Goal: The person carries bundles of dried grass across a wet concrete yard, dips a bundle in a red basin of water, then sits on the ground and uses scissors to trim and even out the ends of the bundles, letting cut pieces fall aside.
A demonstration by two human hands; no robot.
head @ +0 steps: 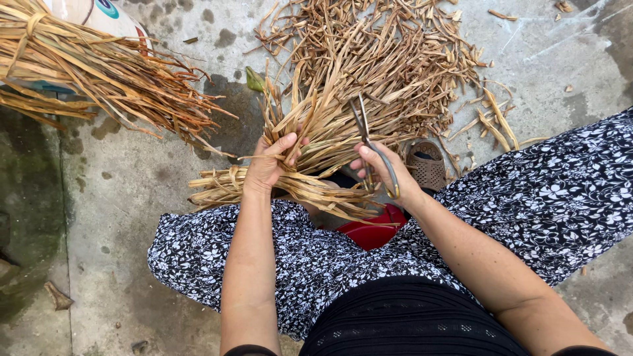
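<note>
The left hand (pixel 269 165) has its fingers clenched round a bundle of dry leaves (pixel 310 132); the right hand (pixel 386 173) grasps scissors (pixel 369 142) touching it.

We record a grey concrete floor (pixel 151 198), stained with dark damp patches and mossy green along the left edge. Daylight falls evenly, without hard shadows. A brown sandal (pixel 427 166) lies on the floor; a white sack (pixel 99 14) sits top left

Tan dried leaves (pixel 323 125), red stool (pixel 372 231), black-and-white floral trousers (pixel 527 204).
</note>
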